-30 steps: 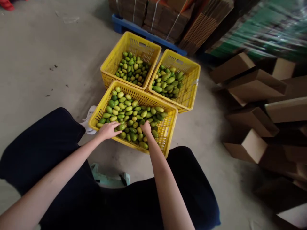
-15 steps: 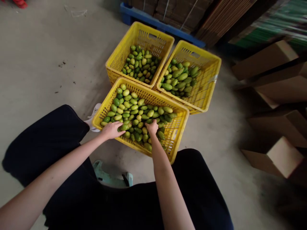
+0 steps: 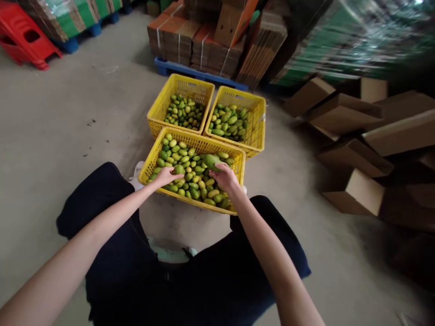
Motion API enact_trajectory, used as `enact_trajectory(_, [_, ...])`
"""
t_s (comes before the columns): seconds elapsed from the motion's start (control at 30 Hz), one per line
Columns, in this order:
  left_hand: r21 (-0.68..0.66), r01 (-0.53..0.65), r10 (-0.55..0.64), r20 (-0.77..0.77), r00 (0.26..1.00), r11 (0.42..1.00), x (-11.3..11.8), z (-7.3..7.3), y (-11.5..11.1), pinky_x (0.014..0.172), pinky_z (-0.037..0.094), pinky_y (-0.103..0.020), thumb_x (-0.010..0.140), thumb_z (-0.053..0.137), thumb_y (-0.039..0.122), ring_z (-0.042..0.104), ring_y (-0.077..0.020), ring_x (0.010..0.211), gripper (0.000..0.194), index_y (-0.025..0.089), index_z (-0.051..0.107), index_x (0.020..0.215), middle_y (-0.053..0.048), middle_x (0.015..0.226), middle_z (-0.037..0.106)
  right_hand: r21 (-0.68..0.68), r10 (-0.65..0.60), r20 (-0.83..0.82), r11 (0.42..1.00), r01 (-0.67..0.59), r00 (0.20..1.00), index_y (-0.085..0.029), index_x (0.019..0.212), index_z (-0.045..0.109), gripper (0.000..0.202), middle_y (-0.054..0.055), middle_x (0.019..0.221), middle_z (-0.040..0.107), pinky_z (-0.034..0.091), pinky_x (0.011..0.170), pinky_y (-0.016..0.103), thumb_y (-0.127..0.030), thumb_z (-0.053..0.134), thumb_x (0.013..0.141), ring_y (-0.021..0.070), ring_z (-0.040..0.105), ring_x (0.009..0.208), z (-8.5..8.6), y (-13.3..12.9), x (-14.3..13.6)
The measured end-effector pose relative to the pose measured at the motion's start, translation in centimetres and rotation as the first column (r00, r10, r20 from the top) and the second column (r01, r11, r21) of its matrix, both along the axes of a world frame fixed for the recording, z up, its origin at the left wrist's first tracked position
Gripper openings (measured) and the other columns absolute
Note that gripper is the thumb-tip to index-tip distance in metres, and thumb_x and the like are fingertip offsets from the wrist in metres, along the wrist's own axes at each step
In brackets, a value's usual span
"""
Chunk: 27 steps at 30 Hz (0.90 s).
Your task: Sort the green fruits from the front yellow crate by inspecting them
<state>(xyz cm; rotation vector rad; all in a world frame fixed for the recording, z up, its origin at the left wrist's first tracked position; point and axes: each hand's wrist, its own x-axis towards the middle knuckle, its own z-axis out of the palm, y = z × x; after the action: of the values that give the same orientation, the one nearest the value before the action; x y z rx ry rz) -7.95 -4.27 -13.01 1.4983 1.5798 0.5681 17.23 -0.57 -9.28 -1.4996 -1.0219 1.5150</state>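
Observation:
Near me on the floor stands a yellow plastic crate [image 3: 237, 174] with many small green and yellowish oval fruits that look like mangoes. My left hand [image 3: 165, 176] is over its left part, with thumb and fingers curled round a green mango [image 3: 179, 169]. Above the crate's right part, my right hand [image 3: 225, 177] is closed on a larger green mango [image 3: 211, 161], raised over the others. Its fingertips are partly hidden.
Behind stand two more yellow crates, the left one [image 3: 152, 118] and the right one [image 3: 258, 131], both part filled with mangoes. Cardboard boxes [image 3: 363, 192] lie to the right. Flattened cartons [image 3: 176, 40] sit on a blue pallet [image 3: 200, 72]. A red stool [image 3: 25, 38] is far left.
My right hand has come up from among the fruit with a large green mango in it. My left hand stays at the crate's left part. The view has tilted up.

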Motion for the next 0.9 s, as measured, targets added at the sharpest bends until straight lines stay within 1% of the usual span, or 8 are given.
enact_trajectory(0.13, [0.003,0.029,-0.028,0.380,0.925,1.000,1.5,6.3,3.0,0.076,0.056,-0.037,0.071,0.076,0.047,0.069,-0.0205,0.079,0.043,0.011,0.068,0.093,-0.011,0.093,0.074,0.161,0.181,-0.177,0.975,-0.153,0.968,-0.023,0.111,0.057,0.044,0.007,0.106,0.067,0.054,0.072,0.034,-0.043,0.055,0.072,0.0225,0.064,0.089,4.9,-1.8,-0.1])
enact_trajectory(0.23, [0.109,0.103,-0.143,0.480,0.865,0.989,2.5,10.5,3.7,0.084,0.056,-0.038,0.066,0.080,0.045,0.070,-0.0214,0.089,0.050,0.013,0.065,0.101,-0.010,0.102,0.073,0.250,0.229,-0.202,0.952,-0.176,0.952,-0.020,0.115,0.060,0.056,0.008,0.105,0.069,0.053,0.078,0.037,-0.049,0.065,0.066,0.0264,0.064,0.095,7.4,-2.8,-0.6])
enact_trajectory(0.3, [0.174,0.085,-0.161,0.491,0.856,0.981,3.2,11.9,3.6,0.085,0.057,-0.037,0.066,0.080,0.045,0.070,-0.0222,0.092,0.050,0.015,0.063,0.102,-0.009,0.103,0.073,0.307,0.215,-0.201,0.940,-0.147,0.956,-0.021,0.112,0.062,0.056,0.007,0.105,0.070,0.051,0.087,0.039,-0.043,0.075,0.061,0.0275,0.064,0.100,8.6,-2.8,-0.9])
enact_trajectory(0.37, [0.223,0.007,-0.122,0.502,0.856,0.975,3.9,12.1,3.5,0.085,0.057,-0.036,0.069,0.078,0.046,0.070,-0.0226,0.095,0.049,0.015,0.061,0.103,-0.010,0.104,0.073,0.378,0.193,-0.170,0.918,-0.117,0.966,-0.023,0.109,0.063,0.055,0.005,0.107,0.070,0.048,0.095,0.040,-0.036,0.080,0.059,0.0272,0.063,0.105,9.4,-2.4,-0.8])
enact_trajectory(0.47, [0.293,-0.082,-0.077,0.493,0.867,0.952,4.8,11.2,3.3,0.083,0.058,-0.034,0.072,0.076,0.047,0.070,-0.0218,0.094,0.048,0.016,0.061,0.106,-0.010,0.105,0.073,0.511,0.177,-0.083,0.852,-0.111,0.981,-0.024,0.108,0.060,0.054,0.005,0.107,0.069,0.049,0.094,0.040,-0.033,0.081,0.059,0.0253,0.063,0.105,10.1,-1.8,-0.2])
enact_trajectory(0.57, [0.340,-0.052,-0.111,0.442,0.890,0.939,5.1,10.4,2.9,0.078,0.058,-0.033,0.069,0.078,0.047,0.070,-0.0202,0.087,0.050,0.017,0.064,0.107,-0.007,0.098,0.073,0.606,0.096,0.087,0.785,-0.129,0.992,-0.024,0.107,0.056,0.052,0.004,0.103,0.065,0.052,0.086,0.036,-0.029,0.079,0.061,0.0217,0.064,0.097,10.3,-1.8,0.0])
enact_trajectory(0.7, [0.393,-0.066,-0.104,0.394,0.913,0.917,5.0,10.5,2.5,0.076,0.058,-0.031,0.068,0.079,0.047,0.069,-0.0187,0.084,0.055,0.018,0.065,0.112,-0.007,0.098,0.073,0.655,-0.010,0.302,0.729,-0.200,0.953,-0.025,0.113,0.057,0.052,0.005,0.107,0.064,0.053,0.082,0.036,-0.021,0.074,0.063,0.0218,0.063,0.097,10.6,-2.3,-0.9])
enact_trajectory(0.9, [0.559,-0.072,-0.154,0.345,0.926,0.826,5.9,11.3,3.1,0.074,0.058,-0.030,0.074,0.074,0.049,0.068,-0.0171,0.081,0.052,0.018,0.066,0.116,-0.009,0.108,0.071,0.703,-0.112,0.365,0.685,-0.194,0.924,-0.025,0.116,0.064,0.048,0.007,0.111,0.063,0.056,0.084,0.037,-0.022,0.074,0.068,0.0244,0.062,0.104,11.1,-2.6,-1.1])
